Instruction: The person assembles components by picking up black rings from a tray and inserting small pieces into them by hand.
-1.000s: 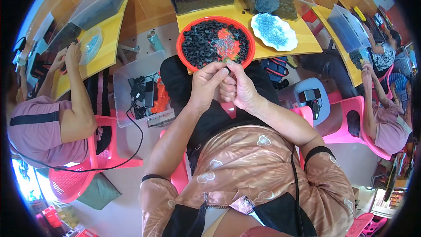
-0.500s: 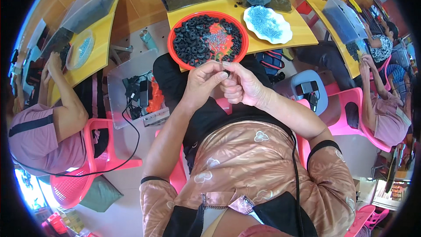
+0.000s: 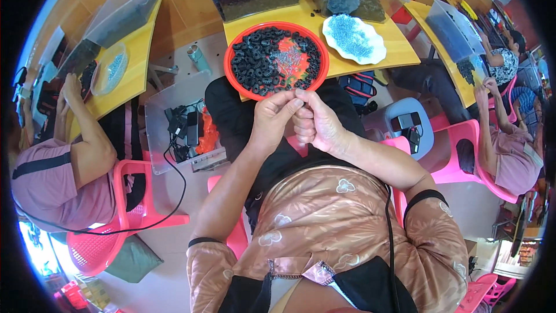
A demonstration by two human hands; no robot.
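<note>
My left hand and my right hand meet at the near rim of a round red tray, above my lap. Both are closed, thumbs and forefingers pinched tip to tip; whatever lies between them is hidden. Small black ring-like parts fill the tray's left side and line its right edge. In its middle, tiny silvery-blue pieces are scattered on the patterned bottom. To the right of the tray, a white scalloped plate holds a heap of similar light-blue pieces.
Two clear bins of black parts, a left one and a right one, stand behind the tray on the yellow table. A clear box with cables and a grey-blue bin flank my legs. Seated people work at both sides.
A small dark piece that showed between my fingertips is now out of sight. The tray and my joined fingertips sit slightly lower in view; my hands remain together.
</note>
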